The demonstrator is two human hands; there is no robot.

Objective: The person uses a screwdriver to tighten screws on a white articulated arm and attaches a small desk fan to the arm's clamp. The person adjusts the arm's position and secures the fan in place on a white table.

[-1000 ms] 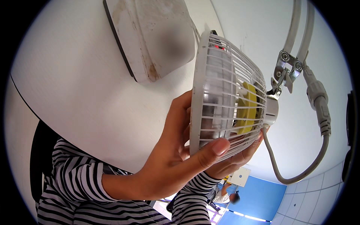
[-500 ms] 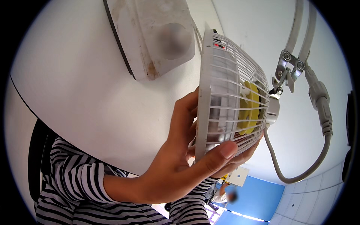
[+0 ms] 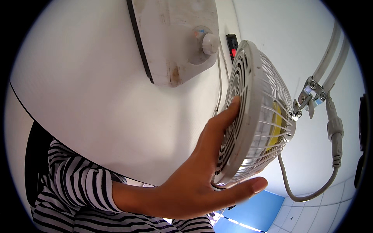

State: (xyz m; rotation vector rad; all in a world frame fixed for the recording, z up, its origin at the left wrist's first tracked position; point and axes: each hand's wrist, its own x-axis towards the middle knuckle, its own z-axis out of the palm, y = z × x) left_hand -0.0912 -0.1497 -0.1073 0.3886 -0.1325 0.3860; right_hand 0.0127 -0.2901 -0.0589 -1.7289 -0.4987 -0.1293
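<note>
A small round fan (image 3: 250, 116) with a light grey wire cage and a yellow part inside stands tilted on edge, its front grille facing left. My left hand (image 3: 190, 186) holds its lower rim, with fingers against the front grille and the thumb stretched out below the cage. My right hand is hidden behind the fan, so its fingers cannot be made out. Behind the cage, a metal hinge bracket (image 3: 312, 91) joins the fan to a pair of grey arms (image 3: 330, 58). A grey cable (image 3: 287, 186) loops from the fan up to a plug connector (image 3: 335, 130).
A stained white casing (image 3: 171, 42) with a round knob (image 3: 210, 44) rests on the white table (image 3: 97, 85) at the far side. Beside it lies a black and red object (image 3: 232, 44). The table's curved edge runs close to my lap. A blue wall (image 3: 268, 204) shows at lower right.
The fan has turned, so more of its front grille shows, and it has shifted right. My left hand's fingers now press on that grille. My right hand's visible fingers have gone out of sight.
</note>
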